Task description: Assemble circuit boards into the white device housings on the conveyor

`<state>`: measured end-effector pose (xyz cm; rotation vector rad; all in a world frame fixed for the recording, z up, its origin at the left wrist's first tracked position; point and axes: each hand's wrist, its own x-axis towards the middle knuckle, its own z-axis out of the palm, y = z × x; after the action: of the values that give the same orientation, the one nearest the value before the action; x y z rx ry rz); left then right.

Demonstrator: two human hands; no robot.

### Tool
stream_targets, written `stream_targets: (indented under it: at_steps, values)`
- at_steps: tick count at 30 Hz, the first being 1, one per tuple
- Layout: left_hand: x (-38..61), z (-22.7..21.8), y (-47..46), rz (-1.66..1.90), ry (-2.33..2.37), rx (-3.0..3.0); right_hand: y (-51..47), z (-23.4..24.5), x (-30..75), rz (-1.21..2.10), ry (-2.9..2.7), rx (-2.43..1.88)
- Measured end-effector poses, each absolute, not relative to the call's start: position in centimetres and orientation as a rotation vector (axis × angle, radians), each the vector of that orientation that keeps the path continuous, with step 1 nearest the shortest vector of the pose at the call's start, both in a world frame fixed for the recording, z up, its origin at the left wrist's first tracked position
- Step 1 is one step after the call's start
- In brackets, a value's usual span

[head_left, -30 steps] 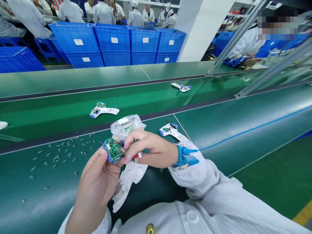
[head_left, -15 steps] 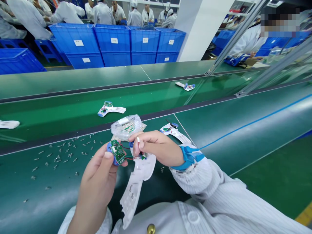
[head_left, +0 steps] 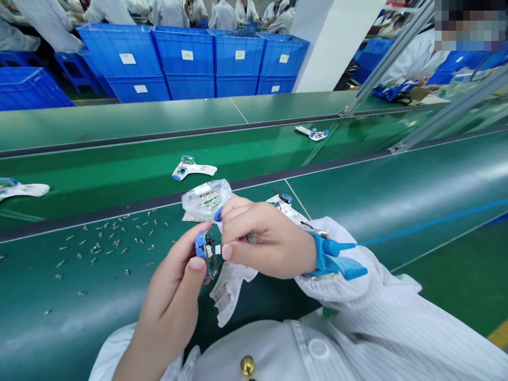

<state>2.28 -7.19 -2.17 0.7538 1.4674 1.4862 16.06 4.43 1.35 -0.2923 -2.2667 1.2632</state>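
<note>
My left hand [head_left: 174,288] pinches a green circuit board [head_left: 213,256] with a blue plastic part [head_left: 201,247] on its back; the board is turned nearly edge-on. My right hand [head_left: 265,238] is closed, thumb against the fingers, with a small white connector [head_left: 218,249] at the thumb tip, close to the board's face. Wires run between the hands, partly covered. Beneath my right hand hangs a white curved plastic shell half [head_left: 230,288], its upper part hidden. A blue wrist strap [head_left: 333,256] with a cord circles my right wrist.
Small metal pieces [head_left: 115,243] lie scattered on the green bench at left. A clear bag of small parts [head_left: 208,200] sits ahead. Another shell with electronics [head_left: 291,209] lies behind my right hand. More shells [head_left: 194,168] rest on the conveyor [head_left: 130,177]. Blue bins [head_left: 182,58] stand beyond.
My left hand has tilted the board from face-up to nearly edge-on. My right hand has turned over and brought the white connector to the board. Shells on the conveyor sit farther right in view.
</note>
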Motion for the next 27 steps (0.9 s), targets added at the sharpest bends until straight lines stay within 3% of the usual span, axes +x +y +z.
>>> stream_targets:
  at_steps: [18,27]
  values:
    - [2.0,-2.0,-8.3,1.413,1.539,1.105,3.7,2.9,16.0,1.016,-2.485,-0.294]
    - [1.4,-1.5,-8.3,1.178,1.725,1.591,3.7,3.1,15.8,0.85,-2.568,-0.291]
